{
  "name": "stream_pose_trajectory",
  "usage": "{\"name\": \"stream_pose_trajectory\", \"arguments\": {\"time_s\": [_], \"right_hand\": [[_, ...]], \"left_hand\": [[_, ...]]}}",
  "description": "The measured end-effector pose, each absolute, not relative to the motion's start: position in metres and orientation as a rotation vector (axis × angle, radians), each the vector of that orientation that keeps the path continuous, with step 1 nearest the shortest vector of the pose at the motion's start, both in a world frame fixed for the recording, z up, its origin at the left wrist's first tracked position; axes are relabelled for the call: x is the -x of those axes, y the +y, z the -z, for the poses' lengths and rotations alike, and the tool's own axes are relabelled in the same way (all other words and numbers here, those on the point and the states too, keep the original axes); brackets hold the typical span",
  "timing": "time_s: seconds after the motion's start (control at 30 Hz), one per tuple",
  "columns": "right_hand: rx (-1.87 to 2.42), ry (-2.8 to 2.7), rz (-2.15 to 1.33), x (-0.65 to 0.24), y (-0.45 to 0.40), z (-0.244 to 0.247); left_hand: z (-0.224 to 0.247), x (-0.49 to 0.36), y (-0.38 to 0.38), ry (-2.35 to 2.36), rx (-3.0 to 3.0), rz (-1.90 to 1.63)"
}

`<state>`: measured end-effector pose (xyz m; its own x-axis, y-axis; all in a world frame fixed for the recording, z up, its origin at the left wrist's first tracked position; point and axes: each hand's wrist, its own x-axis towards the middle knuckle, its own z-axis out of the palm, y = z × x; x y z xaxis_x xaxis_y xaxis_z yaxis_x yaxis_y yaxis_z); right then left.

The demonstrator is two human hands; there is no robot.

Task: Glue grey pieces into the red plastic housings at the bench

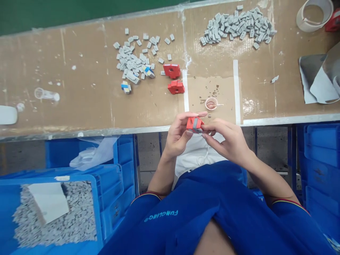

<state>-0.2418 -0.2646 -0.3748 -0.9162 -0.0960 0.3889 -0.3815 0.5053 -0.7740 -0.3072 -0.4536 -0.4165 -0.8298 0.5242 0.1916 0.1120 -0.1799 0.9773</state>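
Note:
Between my two hands, just over the table's front edge, is a small red block with a grey strip [195, 124]. My left hand [178, 134] is closed around its left side, thumb below and fingers above. At its right side, the fingertips of my right hand [225, 138] pinch together against the block; whether they hold a separate small part is hidden. Beyond my hands stands a small clear cup [211, 103] with reddish contents and a thin white stick. Two similar red blocks, an upper one [172, 71] and a lower one [176, 87], lie to the left of the cup.
Loose grey pieces [132, 58] lie scattered at left, some beside blue-and-yellow taped bundles. Another heap of grey pieces [239, 26] is at the back right, near a tape roll [315, 16]. A blue crate [97, 209] full of grey pieces stands lower left. Grey sheets [316, 78] lie right.

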Motion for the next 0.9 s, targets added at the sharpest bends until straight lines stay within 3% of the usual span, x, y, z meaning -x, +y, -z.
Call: {"name": "stream_pose_trajectory", "arguments": {"time_s": [0.27, 0.9], "right_hand": [[-0.333, -2.448, -0.961, 0.237, -0.279, 0.365], [-0.293, -2.478, -1.234, 0.245, -0.290, 0.382]], "left_hand": [[0.411, 0.303, -0.453, 1.909, -0.820, -2.063], [0.413, 0.300, -0.468, 2.105, -0.871, -2.000]]}}
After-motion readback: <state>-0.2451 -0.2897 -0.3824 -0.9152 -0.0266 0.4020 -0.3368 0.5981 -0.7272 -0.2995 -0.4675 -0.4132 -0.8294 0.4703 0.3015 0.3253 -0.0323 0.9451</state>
